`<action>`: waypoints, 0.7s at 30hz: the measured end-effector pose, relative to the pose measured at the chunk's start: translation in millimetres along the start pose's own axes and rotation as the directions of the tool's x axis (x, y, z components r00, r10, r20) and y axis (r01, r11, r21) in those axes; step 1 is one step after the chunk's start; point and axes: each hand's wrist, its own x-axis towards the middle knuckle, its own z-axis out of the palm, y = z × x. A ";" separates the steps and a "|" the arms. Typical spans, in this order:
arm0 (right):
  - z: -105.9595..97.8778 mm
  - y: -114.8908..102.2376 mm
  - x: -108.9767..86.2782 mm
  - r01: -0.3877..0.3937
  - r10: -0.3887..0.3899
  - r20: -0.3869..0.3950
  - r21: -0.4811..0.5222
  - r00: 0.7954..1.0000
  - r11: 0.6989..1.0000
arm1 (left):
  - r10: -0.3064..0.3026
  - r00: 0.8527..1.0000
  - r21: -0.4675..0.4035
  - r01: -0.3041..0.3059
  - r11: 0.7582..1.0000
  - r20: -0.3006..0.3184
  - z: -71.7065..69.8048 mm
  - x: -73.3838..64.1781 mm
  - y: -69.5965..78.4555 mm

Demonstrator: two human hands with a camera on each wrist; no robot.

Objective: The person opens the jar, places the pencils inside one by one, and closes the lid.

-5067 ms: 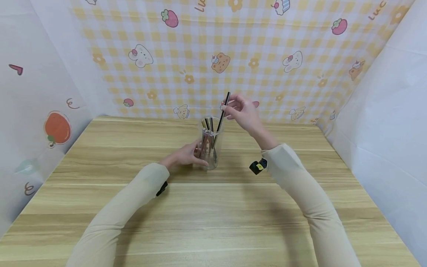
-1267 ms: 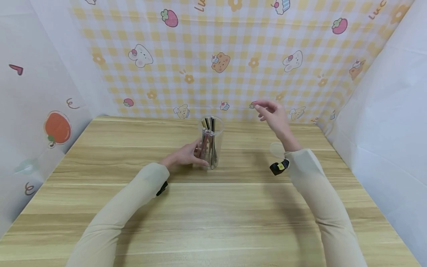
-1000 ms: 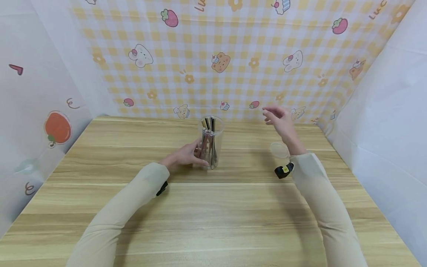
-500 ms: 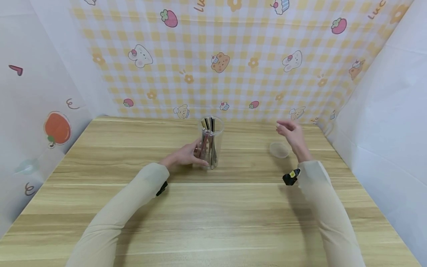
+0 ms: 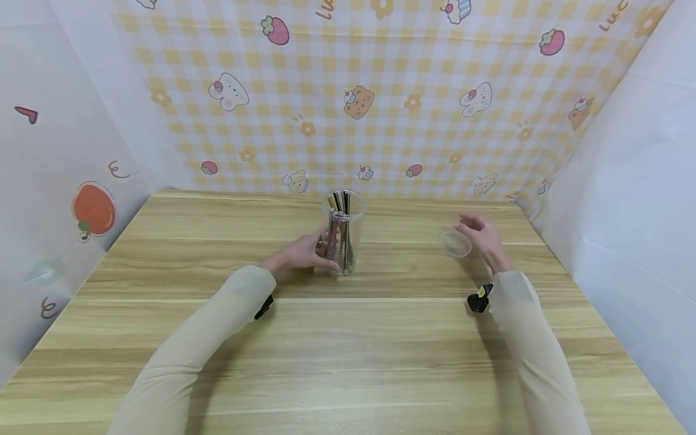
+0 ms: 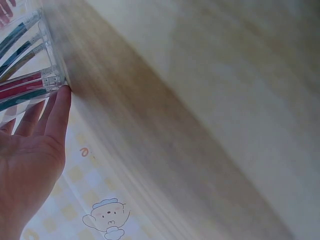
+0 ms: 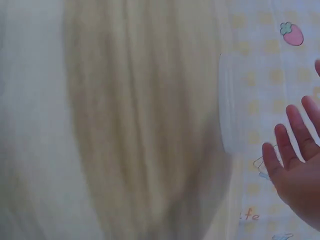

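Note:
A tall clear cup [image 5: 357, 235] stands upright on the table. Several slim pen-like sticks [image 5: 345, 232], dark, red and gold, lean inside it. My left hand [image 5: 303, 252] grips the cup low on its left side, thumb in front and fingers behind. In the left wrist view, the fingertips lie along the cup's wall near its base. To the right, a round clear lid [image 5: 455, 244] lies flat on the table. My right hand [image 5: 483, 234] hovers at the lid's upper right edge, holding nothing. The right wrist view has its fingers spread loosely beside the lid [image 7: 229, 105].
The wood-grain table [image 5: 348, 350] extends well in front of the cup and to both sides. A yellow checked cloth [image 5: 304, 78] hangs along its back edge. White sheets [image 5: 625, 181] bound the left and right sides.
The dark stick that my right hand held above the cup now stands inside it. My right hand has moved right and down to the lid. The left hand stays on the cup.

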 end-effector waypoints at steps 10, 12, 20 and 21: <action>-5.3 15.3 -3.4 -0.012 0.049 0.171 -0.212 0.984 0.977 | 0.000 1.000 0.013 0.000 1.000 0.000 -0.3 -0.7 0.5; -5.2 16.6 -3.4 0.002 0.042 0.190 -0.225 0.981 0.974 | -0.001 1.000 0.017 0.001 1.000 0.000 -0.4 -0.7 0.7; -4.5 15.1 -5.4 0.034 0.053 0.274 -0.303 0.960 0.952 | 0.001 1.000 0.024 -0.001 1.000 0.002 -0.9 -1.5 2.4; -4.3 15.2 -5.4 0.046 0.048 0.279 -0.318 0.959 0.947 | 0.000 1.000 0.021 0.000 1.000 0.003 -1.0 -1.5 2.5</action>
